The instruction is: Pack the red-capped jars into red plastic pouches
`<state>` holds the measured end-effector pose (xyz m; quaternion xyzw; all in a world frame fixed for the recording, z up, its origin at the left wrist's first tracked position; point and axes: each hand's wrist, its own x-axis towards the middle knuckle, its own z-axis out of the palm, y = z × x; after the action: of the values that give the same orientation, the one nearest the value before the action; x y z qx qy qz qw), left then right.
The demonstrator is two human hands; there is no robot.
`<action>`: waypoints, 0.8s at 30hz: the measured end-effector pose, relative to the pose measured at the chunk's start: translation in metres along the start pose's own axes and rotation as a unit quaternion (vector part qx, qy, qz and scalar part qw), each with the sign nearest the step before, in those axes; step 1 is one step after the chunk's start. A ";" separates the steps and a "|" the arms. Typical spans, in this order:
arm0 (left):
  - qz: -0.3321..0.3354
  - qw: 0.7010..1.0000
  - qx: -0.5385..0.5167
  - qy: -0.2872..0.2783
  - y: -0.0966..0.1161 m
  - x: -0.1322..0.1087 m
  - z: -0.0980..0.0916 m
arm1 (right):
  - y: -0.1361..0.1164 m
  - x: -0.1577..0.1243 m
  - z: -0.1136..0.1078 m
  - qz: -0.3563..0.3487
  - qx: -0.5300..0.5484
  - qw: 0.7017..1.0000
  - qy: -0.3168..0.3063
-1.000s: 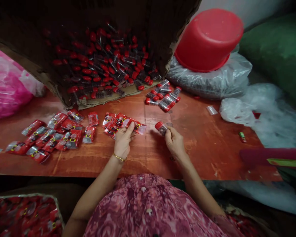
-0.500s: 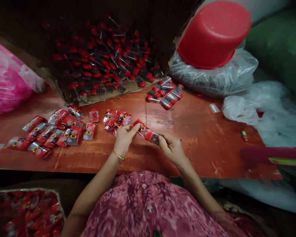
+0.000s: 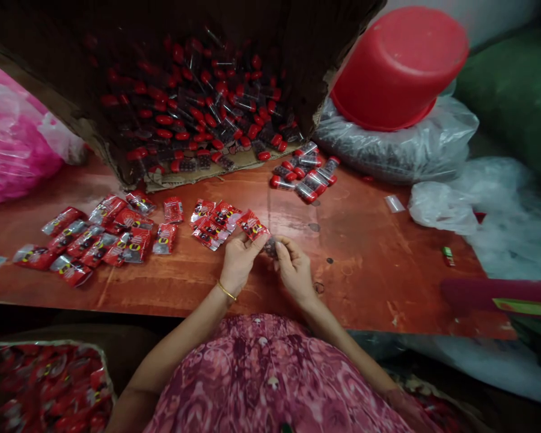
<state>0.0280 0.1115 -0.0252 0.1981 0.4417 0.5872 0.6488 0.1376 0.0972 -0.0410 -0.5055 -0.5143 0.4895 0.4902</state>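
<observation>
Closer together now than 1 second ago, the person's 2 hands nearly meet over the near middle of the bench [image 3: 379, 270]; the right hand [image 3: 294, 269] has come across toward the left hand [image 3: 240, 263], bringing the bead-filled tube [image 3: 270, 246] with it. I see the left hand pinching the red packet [image 3: 252, 224] between thumb and fingers, and the packet sticks up at a tilt beyond the fingertips. The right hand pinches the tube, its dark beads showing between the 2 hands. Fingers cover its cap end, so I cannot tell how far it sits inside the packet.

Just beyond the left hand lie flat packets [image 3: 214, 224], overlapping on the bench. Farther left is a spread of plump packets [image 3: 99, 237]. Past the hands, a small heap of red-capped tubes [image 3: 306, 171] rests near the mouth of a cardboard box [image 3: 246, 159] full of more of them. To its right, an upturned red tub [image 3: 397, 66] sits on a clear bag [image 3: 397, 150] with dark contents.
</observation>
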 end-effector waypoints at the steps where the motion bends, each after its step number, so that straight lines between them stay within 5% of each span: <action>1: 0.005 1.000 -0.006 -0.001 0.000 0.000 0.000 | 0.000 -0.001 0.005 0.011 0.025 1.000 0.015; 9: 0.023 0.999 -0.021 -0.035 -0.005 0.001 0.001 | -0.008 0.002 0.017 0.034 0.114 0.992 0.033; 16: 0.038 0.999 -0.026 -0.015 0.002 0.004 0.004 | 0.004 -0.001 0.019 -0.071 -0.034 0.995 0.062; 20: 0.020 0.999 -0.001 -0.033 0.001 0.006 -0.003 | 0.002 0.001 0.020 -0.059 -0.004 0.998 0.018; 24: 0.006 0.998 0.010 -0.057 0.008 0.008 -0.013 | -0.009 0.019 0.004 -0.077 -0.107 0.990 -0.040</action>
<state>0.0119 0.1172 -0.0288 0.2404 0.4086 0.5739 0.6678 0.1332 0.1156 -0.0321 -0.4940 -0.6206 0.4119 0.4485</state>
